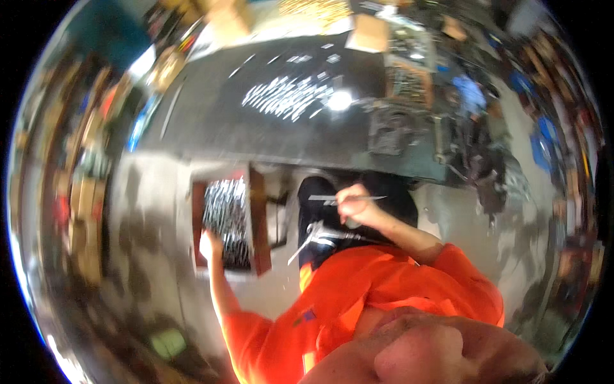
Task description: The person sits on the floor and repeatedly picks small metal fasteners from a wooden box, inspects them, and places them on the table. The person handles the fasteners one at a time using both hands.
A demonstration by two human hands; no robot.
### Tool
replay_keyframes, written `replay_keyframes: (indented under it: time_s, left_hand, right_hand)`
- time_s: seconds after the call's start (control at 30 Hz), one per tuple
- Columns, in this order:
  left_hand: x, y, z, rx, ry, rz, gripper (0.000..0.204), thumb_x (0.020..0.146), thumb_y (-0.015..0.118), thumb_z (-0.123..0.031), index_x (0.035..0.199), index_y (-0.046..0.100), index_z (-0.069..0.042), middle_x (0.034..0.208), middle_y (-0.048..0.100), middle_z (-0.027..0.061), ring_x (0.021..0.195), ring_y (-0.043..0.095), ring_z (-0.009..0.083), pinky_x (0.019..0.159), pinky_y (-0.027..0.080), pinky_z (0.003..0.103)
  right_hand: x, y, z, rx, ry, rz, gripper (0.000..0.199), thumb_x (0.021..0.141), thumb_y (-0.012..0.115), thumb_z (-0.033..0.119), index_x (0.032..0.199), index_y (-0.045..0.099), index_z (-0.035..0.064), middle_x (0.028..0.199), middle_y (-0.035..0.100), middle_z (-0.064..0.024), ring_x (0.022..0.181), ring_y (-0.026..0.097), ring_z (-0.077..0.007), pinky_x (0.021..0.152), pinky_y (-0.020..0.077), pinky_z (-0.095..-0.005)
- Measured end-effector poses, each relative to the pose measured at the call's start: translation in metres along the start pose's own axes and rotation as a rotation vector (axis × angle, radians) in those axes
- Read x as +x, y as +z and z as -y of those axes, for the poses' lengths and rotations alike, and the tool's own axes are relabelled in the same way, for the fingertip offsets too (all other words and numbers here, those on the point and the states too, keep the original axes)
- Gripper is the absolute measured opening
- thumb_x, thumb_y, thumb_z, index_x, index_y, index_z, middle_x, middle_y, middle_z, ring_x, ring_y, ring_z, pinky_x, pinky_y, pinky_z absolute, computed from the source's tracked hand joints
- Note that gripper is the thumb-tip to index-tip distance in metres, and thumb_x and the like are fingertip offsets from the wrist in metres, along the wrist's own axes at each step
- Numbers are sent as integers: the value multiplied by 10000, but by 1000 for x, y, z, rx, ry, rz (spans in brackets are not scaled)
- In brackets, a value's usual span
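Note:
My right hand (355, 203) is closed above my lap. It grips a thin, pointed metal strip (323, 198) that sticks out on both sides of the fingers. On my dark trousers below lie several shiny metal pieces (320, 235), blurred together. To my left stands a reddish-brown box (259, 221) filled with many slender silvery metal pieces (225, 214). My left hand (210, 246) is at the near left part of that box, against its contents. Blur hides its fingers and anything between them.
A dark worktable (211, 131) spans the front, with scattered silvery strips (288, 96) on it. Toward its right are a tray of small parts (409, 84) and a dark bundle (390, 131). Loaded shelves (61, 166) line the left; cluttered racks (566, 128) stand at right.

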State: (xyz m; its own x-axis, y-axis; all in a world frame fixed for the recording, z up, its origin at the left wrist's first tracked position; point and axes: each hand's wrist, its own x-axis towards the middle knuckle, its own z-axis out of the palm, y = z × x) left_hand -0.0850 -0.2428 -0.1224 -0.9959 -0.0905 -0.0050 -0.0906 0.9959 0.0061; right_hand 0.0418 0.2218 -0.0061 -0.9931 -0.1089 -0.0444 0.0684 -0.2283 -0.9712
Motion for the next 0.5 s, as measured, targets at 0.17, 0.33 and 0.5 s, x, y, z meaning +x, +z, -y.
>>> replay_keyframes:
  time_s: [0.17, 0.33, 0.5]
  left_hand:
    - [11, 14, 23, -41, 125, -100, 280, 630, 651, -234, 838, 582, -60, 805, 624, 151, 761, 607, 344, 665, 493, 453]
    - [-1, 2, 3, 20, 44, -194, 197, 618, 636, -205, 713, 629, -33, 698, 642, 167, 630, 636, 345, 596, 517, 446]
    - [-10, -9, 11, -214, 1, -220, 154, 591, 621, -164, 609, 596, -14, 605, 616, 147, 522, 598, 292, 528, 493, 409]
  right_hand:
    - [-1, -4, -3, -32, 7, 38, 162, 668, 505, 6, 536, 417, 41, 474, 435, -22, 441, 556, -136, 414, 453, -279]
    - [-8, -8, -12, 19, -9, -12, 197, 686, 511, 17, 526, 400, 44, 502, 393, -6, 435, 499, -111, 396, 449, -268]
    - [-10, -2, -5, 28, 5, -17, 213, 688, 506, 20, 509, 395, 48, 506, 384, -3, 439, 471, -104, 394, 447, -268]
